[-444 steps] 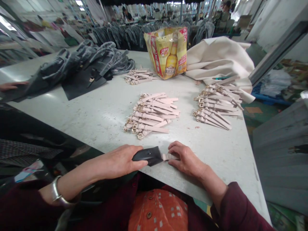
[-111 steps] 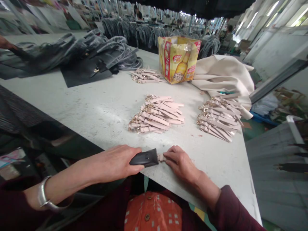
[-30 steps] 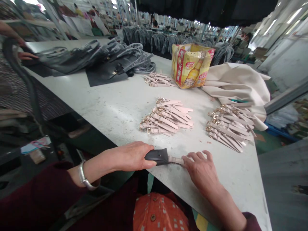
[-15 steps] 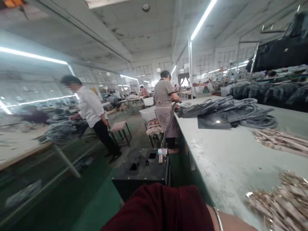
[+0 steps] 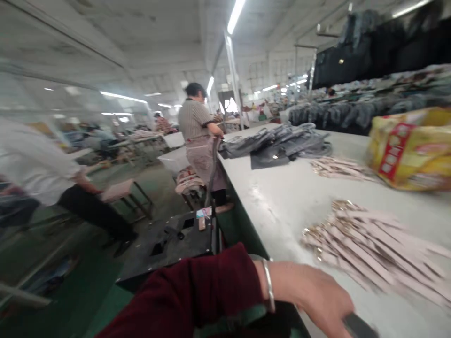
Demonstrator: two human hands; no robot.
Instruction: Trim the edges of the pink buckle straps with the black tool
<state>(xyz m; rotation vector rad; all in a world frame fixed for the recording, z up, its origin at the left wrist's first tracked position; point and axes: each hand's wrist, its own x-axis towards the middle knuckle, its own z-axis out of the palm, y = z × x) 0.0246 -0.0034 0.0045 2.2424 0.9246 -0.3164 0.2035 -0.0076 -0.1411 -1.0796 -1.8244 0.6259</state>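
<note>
My left hand (image 5: 317, 293) reaches over the near edge of the pale table (image 5: 264, 202), below a dark red sleeve and a silver bracelet. Its fingers curl down at the bottom edge of the picture, closed around a dark, flat piece (image 5: 359, 326) that is partly cut off and blurred. Just beyond the hand lies a fanned pile of pale pink straps (image 5: 369, 244) with gold-coloured metal ends. My right hand is out of the picture.
Dark grey strapped pieces (image 5: 282, 145) and a yellow bag (image 5: 416, 150) lie farther back. A black box-like stand (image 5: 172, 241) is left of the table. A person in a striped top (image 5: 195, 117) stands ahead, another in white (image 5: 35, 159) at left.
The view has swung right, bringing in the yellow bag and more pink straps. My left hand has come into view over the table, where only its forearm and bracelet showed.
</note>
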